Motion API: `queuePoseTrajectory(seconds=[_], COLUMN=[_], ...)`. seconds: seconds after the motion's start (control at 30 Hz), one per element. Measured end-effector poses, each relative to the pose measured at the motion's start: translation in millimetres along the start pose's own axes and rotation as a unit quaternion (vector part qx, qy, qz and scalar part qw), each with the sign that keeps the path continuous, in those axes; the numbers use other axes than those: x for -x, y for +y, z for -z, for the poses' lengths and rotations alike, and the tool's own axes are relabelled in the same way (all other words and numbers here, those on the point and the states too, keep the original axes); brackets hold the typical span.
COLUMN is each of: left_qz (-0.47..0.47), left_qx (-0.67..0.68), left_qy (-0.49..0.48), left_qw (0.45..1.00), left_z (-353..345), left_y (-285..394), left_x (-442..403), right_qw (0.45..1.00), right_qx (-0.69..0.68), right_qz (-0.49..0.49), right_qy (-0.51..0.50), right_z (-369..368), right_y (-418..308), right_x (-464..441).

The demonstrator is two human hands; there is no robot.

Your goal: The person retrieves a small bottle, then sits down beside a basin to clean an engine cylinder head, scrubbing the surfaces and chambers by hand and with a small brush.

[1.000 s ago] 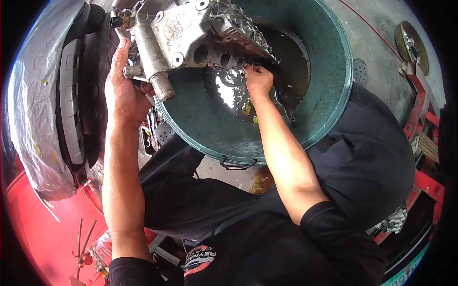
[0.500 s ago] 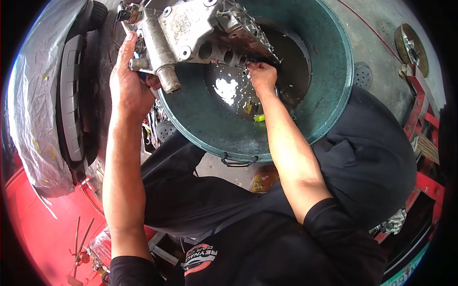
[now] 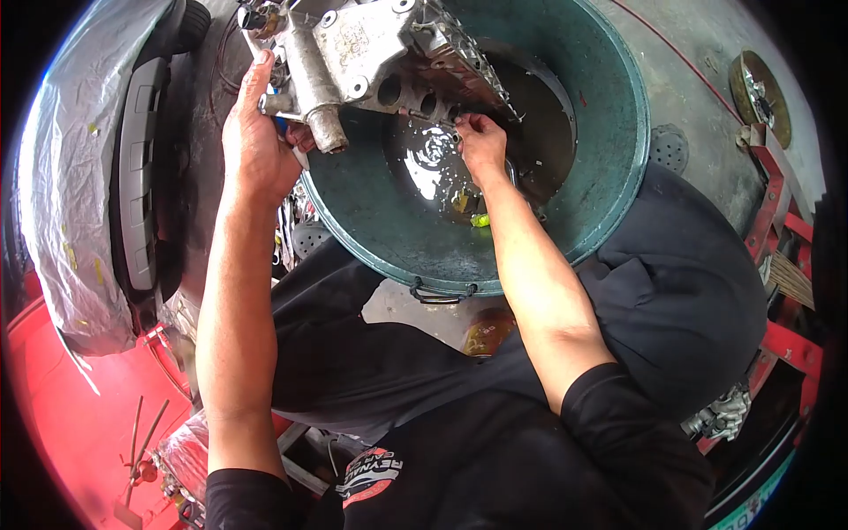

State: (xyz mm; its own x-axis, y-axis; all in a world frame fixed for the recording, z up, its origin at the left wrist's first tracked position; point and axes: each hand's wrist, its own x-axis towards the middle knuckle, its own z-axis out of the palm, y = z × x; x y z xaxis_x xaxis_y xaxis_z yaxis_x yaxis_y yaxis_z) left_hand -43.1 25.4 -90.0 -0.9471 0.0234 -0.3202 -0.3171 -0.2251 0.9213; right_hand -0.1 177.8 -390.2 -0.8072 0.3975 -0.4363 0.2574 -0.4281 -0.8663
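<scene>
A metal engine cylinder head (image 3: 367,57), with round ports and a pipe stub, is tilted over a green tub (image 3: 477,265). My left hand (image 3: 256,155) is closed around its left end, the thumb along the side and the fingers partly hidden behind. My right hand (image 3: 483,146) is pinched at the lower edge, beside the ports. Whatever sits between its fingertips is too small to make out. Below, dark liquid (image 3: 424,181) with floating bits lies in the tub, and a bright yellow-green object (image 3: 480,220) is near the liquid's edge.
Left of the tub stands a plastic-covered car part (image 3: 75,212) with a grey trim piece (image 3: 141,177). A round pan (image 3: 760,99) with metal bits lies on the floor at upper right. Red metal framing (image 3: 791,340) is beside my right knee.
The cylinder head and my left hand have shifted slightly right and down. My right hand stays by the ports, moved a little left. Ripples now show in the liquid.
</scene>
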Motion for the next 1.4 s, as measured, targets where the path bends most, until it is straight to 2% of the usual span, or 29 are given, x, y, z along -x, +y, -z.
queuePoseTrajectory(seconds=[0.07,0.17,0.4,0.43,0.57,0.7,0.73,0.83,0.93,1.0,1.07,1.13,1.2,1.33,1.4], left_qz=[-0.004,-0.005,-0.012,-0.034,-0.026,-0.031,0.008,0.024,-0.033,-0.055,-0.059,-0.073,-0.072,-0.09,-0.052], left_qx=[0.0,-0.014,-0.026,-0.037,-0.032,-0.018,-0.028,-0.037,-0.038,-0.043,-0.084,-0.084,-0.094,-0.14,-0.19], left_qy=[-0.02,0.004,0.007,-0.003,0.007,-0.024,0.05,0.033,-0.025,-0.003,-0.008,-0.005,0.005,0.023,0.048], left_qw=[1.0,1.0,1.0,0.999,0.999,0.999,0.998,0.998,0.998,0.998,0.995,0.994,0.993,0.986,0.979], left_z=[2,-4,-13,-13,-9,-11,-14,-11,-3,-4,-3,-3,-3,-1,-1], left_y=[0,1,-1,-2,-5,-2,1,5,-6,-7,-7,-7,-6,-6,-2], left_x=[-1,3,10,10,4,7,3,7,-4,-4,-5,-5,-1,-4,-5], right_qw=[0.999,0.998,0.995,0.997,0.999,0.996,0.996,0.996,0.996,0.993,0.982,0.981,0.992,0.985,0.979], right_qx=[0.042,0.067,0.086,0.07,0.045,0.064,0.07,0.086,0.082,0.101,0.185,0.191,0.126,0.163,0.2], right_qz=[0.001,0.012,0.019,0.004,-0.027,0.022,0.023,0.021,-0.018,-0.022,0.019,0.03,0.026,0.051,0.036], right_qy=[0.003,0.016,0.049,0.04,0.007,-0.05,-0.057,0.007,-0.036,-0.049,0.014,-0.001,-0.005,0.001,-0.009], right_z=[-2,-5,-12,-12,-10,-5,-5,-12,-16,-18,-19,-23,-20,-20,-15], right_y=[-1,-5,-9,-9,-12,-2,0,-7,-20,-22,-25,-28,-23,-19,-11], right_x=[0,11,25,24,33,34,35,37,38,33,33,36,34,35,24])
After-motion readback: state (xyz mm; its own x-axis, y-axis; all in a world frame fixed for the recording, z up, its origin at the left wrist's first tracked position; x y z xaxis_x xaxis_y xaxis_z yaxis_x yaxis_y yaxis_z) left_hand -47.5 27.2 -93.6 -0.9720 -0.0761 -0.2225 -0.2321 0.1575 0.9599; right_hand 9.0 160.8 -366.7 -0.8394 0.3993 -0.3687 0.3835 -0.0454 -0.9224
